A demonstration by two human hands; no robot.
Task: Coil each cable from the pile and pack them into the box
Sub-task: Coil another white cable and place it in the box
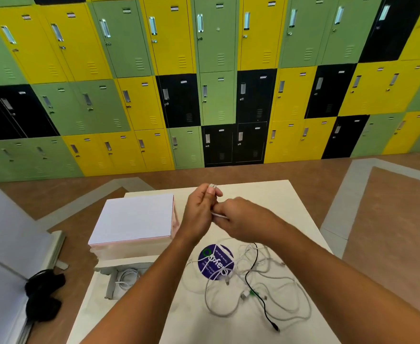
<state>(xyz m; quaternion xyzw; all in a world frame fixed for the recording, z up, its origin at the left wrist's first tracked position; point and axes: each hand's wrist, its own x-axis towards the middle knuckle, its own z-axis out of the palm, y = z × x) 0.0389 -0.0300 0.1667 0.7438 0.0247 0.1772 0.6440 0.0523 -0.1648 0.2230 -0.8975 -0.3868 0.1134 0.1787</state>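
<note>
Above the middle of the white table, both hands meet on one white cable. My left hand pinches its folded end, which sticks out above the fingers. My right hand grips the same cable just to the right. A tangled pile of white cables with one black cable lies on the table nearer to me, at the right. The open box sits under my left forearm, with a coiled white cable inside.
A white lid or flat box rests at the table's left side. A round purple packet lies under the cable pile. A dark bundle lies on the floor at the left. Coloured lockers fill the far wall.
</note>
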